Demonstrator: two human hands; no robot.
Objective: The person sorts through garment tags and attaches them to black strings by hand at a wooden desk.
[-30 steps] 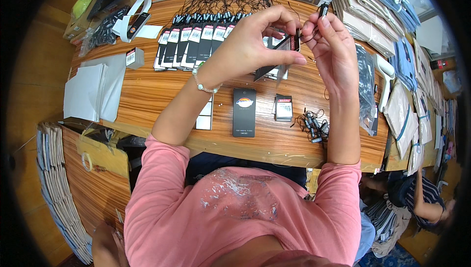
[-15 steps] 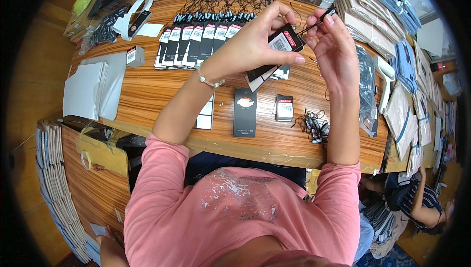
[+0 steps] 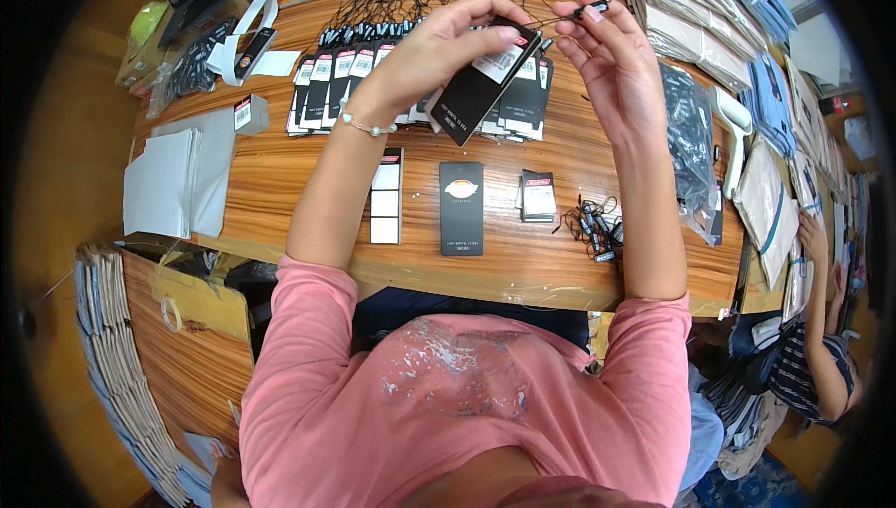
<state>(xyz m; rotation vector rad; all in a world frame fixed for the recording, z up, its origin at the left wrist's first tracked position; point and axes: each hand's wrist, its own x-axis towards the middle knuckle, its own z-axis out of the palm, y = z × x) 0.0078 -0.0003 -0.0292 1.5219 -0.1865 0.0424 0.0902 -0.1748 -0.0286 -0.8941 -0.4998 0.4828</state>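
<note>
My left hand (image 3: 425, 52) grips a black hang tag (image 3: 471, 102) with a white label on it, thumb across its upper end. A paler piece shows behind the tag. A thin black cord runs from its top to my right hand (image 3: 618, 69), which pinches the small black seal (image 3: 590, 11) at the cord's other end. Beneath and behind the left hand, finished tags with cords (image 3: 341, 67) lie in an overlapping row. Nearer me are a dark tag stack (image 3: 461, 228), a strip of white labels (image 3: 385, 200), small label cards (image 3: 539, 200) and a tangle of black cords (image 3: 597, 230).
At the right lie a clear bag of dark items (image 3: 686, 153) and a white handled tool (image 3: 734, 130). Folded garments (image 3: 677, 22) are stacked beyond. White sheets (image 3: 161, 186) and a small box (image 3: 251, 114) sit at the left. Another person's arm (image 3: 817, 293) shows at far right.
Both hands have shifted left and slightly away from me. The hang tag has turned so its lower end points toward me, and the cord between the hands now stretches out longer.
</note>
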